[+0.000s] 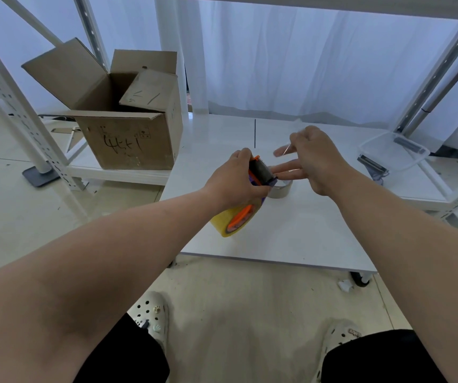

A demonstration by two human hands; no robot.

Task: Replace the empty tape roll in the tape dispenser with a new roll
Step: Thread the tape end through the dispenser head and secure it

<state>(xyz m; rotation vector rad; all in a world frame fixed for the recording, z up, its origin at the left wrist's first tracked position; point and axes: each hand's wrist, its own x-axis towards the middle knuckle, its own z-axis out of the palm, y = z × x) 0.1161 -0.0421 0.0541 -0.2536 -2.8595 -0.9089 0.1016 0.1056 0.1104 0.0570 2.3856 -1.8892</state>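
Left hand [236, 181] gripped one orange-purple plastic dispenser [261, 172], one yellow tape roll [226, 221] loaded; one bare cardboard core [281, 189] lay alongside; right hand [316, 161] splayed, hold unclear.

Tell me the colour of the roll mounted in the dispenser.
Yellow. The roll shows best in the head view.

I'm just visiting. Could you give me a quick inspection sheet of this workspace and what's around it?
Surface: white table.
Job's things: tape dispenser carrying a yellow tape roll; empty roll core lying on the table.
Clutter: clear plastic tray off to the right.
Hands: left hand grips the dispenser; right hand by its blade end, fingers spread, perhaps pinching a thin strip, unclear.
Cables: nothing seen.
Surroundings: open cardboard box on a low shelf at left; white metal racks; white curtain behind.
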